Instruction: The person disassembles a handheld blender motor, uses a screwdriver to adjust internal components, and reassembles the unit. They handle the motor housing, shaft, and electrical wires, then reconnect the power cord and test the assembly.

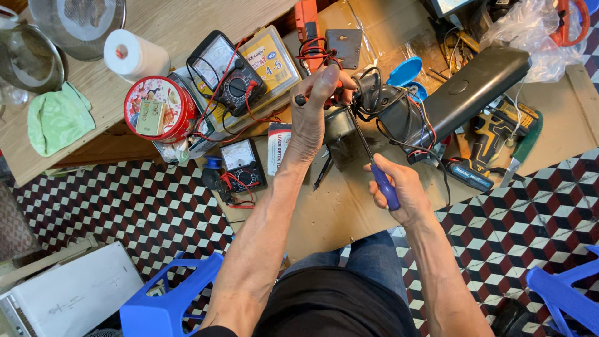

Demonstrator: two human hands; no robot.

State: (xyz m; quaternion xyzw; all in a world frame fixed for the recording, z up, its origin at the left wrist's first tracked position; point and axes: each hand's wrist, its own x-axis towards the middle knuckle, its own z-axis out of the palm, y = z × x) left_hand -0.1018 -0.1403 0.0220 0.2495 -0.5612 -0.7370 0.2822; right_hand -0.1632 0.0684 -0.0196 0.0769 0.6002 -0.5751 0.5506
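Cardboard sheet (324, 212): we see it flat on the checkered floor, under everything.
Black fan body (474, 90): lies across the cardboard, wires spilling out.
Left hand (312, 112): we see it wrapped around the small grey motor (340, 122).
Right hand (399, 187): fingers closed around the blue screwdriver (384, 184); its tip maybe touches the motor.

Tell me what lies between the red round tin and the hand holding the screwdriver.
In the head view, between the red round tin and the right hand lie a small black multimeter, a white packet and the left forearm.
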